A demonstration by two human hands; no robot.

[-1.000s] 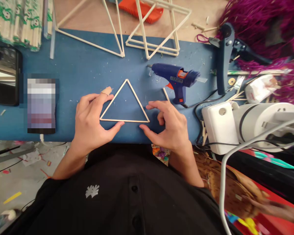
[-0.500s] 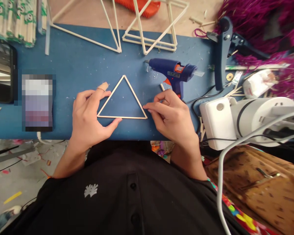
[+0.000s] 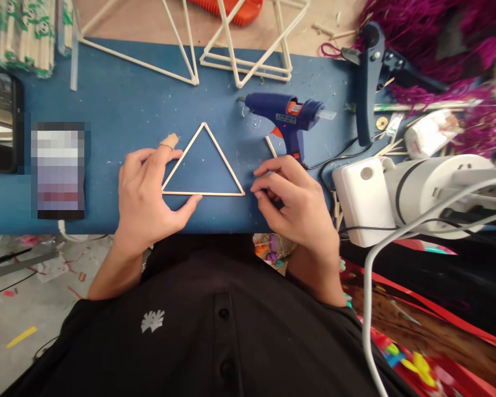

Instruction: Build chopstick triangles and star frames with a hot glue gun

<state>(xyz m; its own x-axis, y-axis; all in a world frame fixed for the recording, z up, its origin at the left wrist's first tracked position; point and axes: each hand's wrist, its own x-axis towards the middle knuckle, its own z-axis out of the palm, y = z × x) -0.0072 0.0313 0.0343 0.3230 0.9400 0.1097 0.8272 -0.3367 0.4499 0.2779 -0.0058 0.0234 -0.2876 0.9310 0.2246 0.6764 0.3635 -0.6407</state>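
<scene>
A triangle of thin pale sticks (image 3: 223,156) lies flat on the blue mat (image 3: 128,105). My left hand (image 3: 143,193) holds its left side, thumb at the bottom stick and fingers at the slanted one; a tan wrap covers one fingertip. Just right of the triangle, apart from it, my right hand (image 3: 291,196) hovers with fingers curled and fingertips near each other; whether anything small is between them cannot be made out. Behind the right hand lie a short stick (image 3: 270,145) and a blue glue gun (image 3: 279,110), nozzle pointing left.
Larger stick frames (image 3: 138,62) stand at the back. Two phones, one blurred (image 3: 58,171), lie at the left beside wrapped stick bundles (image 3: 20,33). A blue cutter tool (image 3: 367,82), purple strands (image 3: 413,33), a white adapter (image 3: 361,201) and cables crowd the right.
My right hand has drawn back from the triangle's right side and now sits slightly apart from it. My left hand stays on the triangle. The whole view has shifted slightly.
</scene>
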